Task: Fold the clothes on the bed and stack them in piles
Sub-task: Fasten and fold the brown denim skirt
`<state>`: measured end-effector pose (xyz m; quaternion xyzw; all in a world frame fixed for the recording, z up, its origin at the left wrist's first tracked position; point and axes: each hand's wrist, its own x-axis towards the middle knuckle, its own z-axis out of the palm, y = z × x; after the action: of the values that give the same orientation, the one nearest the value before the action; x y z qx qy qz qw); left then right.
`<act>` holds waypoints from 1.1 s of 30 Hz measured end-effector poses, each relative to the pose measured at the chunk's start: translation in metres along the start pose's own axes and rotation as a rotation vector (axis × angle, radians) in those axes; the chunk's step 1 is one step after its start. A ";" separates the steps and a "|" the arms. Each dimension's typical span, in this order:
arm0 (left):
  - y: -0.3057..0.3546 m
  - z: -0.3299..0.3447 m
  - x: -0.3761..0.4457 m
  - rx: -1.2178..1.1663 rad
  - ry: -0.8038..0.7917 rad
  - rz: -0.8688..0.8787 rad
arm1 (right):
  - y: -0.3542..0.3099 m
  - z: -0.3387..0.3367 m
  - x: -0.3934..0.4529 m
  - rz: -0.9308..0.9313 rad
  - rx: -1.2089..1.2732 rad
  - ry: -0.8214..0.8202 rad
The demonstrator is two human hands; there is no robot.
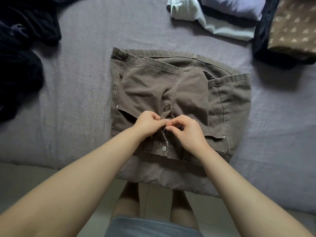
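grey bed | brown trousers lying flat | left hand, right hand: fingers pinching fly

1. Brown trousers lie folded on the grey bed, waistband at the near edge, fly open, metal button showing.
2. Dark unfolded clothes lie heaped at the bed's far left.
3. At the far right sit folded piles: a pale green garment, a lavender one, a brown patterned one on dark items.
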<state>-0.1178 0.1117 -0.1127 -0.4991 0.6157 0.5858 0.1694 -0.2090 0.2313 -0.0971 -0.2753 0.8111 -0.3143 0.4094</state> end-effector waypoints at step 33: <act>-0.013 0.027 0.013 0.099 0.133 0.068 | 0.018 -0.009 0.011 0.080 -0.241 -0.113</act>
<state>-0.1232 0.1329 -0.1368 -0.5066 0.6705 0.5255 0.1329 -0.2258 0.2378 -0.1113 -0.3071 0.8291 -0.1818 0.4305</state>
